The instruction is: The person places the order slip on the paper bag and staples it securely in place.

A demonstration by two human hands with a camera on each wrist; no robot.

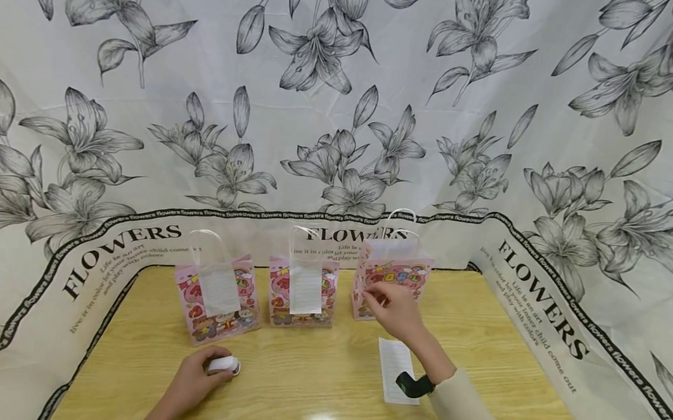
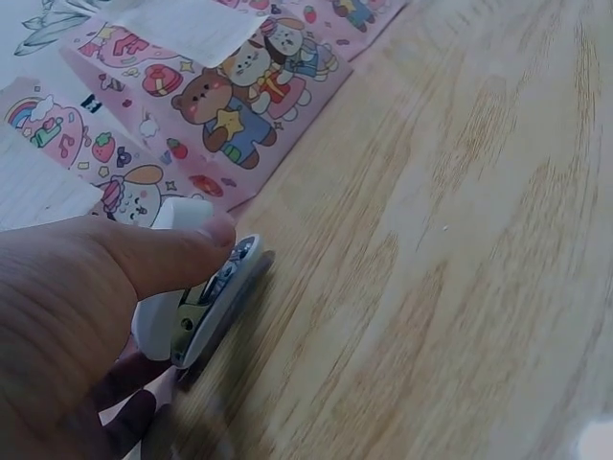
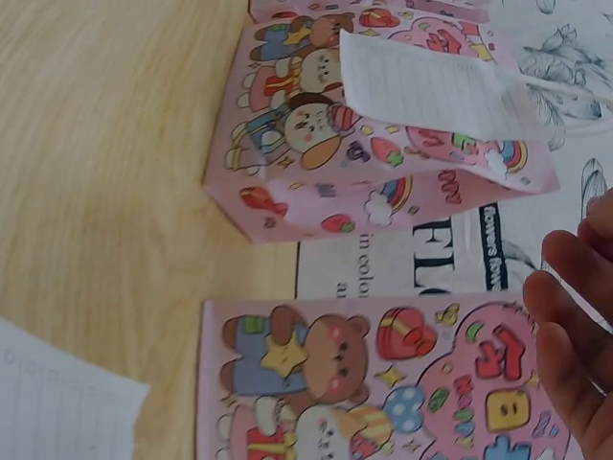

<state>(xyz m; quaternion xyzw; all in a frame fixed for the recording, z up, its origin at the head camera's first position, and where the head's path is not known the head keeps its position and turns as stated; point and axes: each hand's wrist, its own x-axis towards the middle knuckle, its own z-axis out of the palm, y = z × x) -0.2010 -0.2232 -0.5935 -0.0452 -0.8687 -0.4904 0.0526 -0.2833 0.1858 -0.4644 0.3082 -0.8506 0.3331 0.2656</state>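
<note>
My left hand (image 1: 190, 377) grips a small white stapler (image 2: 153, 326) just above the table, its thumb over the top in the left wrist view. My right hand (image 1: 397, 308) is in front of the right-hand pink gift bag (image 1: 398, 273), fingers loosely bent near its left side. Nothing shows between those fingers (image 3: 565, 369) in the right wrist view. This bag's printed front faces out without a sheet on it. A lined paper sheet (image 1: 391, 365) lies on the table below my right forearm, partly covered by the dark wrist strap (image 1: 414, 385).
A left pink bag (image 1: 221, 332) and a middle pink bag (image 1: 300, 321) stand along the back, each with a lined sheet hanging over its front. All three bags have white handles. A floral cloth (image 1: 342, 109) rises behind the wooden table (image 1: 304, 386).
</note>
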